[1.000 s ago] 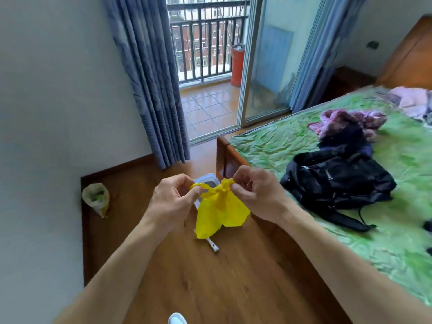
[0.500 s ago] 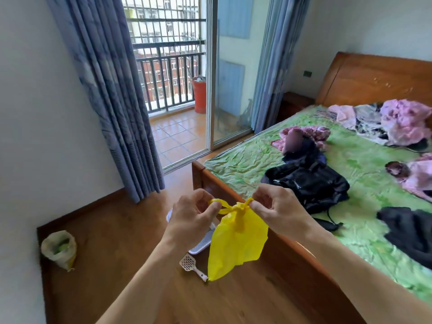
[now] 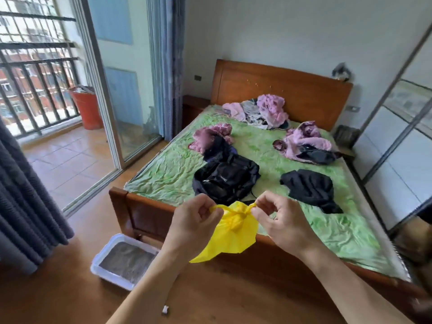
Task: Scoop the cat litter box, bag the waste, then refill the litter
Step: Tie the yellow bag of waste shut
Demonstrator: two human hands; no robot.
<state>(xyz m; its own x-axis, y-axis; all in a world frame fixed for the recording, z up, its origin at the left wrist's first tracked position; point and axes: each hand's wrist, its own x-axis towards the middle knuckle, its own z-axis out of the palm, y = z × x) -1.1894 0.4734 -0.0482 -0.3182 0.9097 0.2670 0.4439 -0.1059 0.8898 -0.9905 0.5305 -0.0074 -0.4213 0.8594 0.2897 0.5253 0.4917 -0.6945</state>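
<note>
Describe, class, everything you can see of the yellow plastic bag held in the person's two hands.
The thin yellow plastic bag looks glossy and crinkled. Its top is gathered into a knot, with two twisted ends running sideways. The left hand pinches one end, the right hand the other, so the bag hangs in the air between them, its lower part fanning out to a point. It hangs in front of the wooden bed foot. Its contents are hidden.

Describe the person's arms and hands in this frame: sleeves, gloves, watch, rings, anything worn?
Both forearms are bare as far as the frame shows, so no sleeves are visible. The left hand and right hand are ungloved. No watch, bracelet or band shows at either wrist, and no rings can be made out on the fingers. No markings are visible on the arms.
</note>
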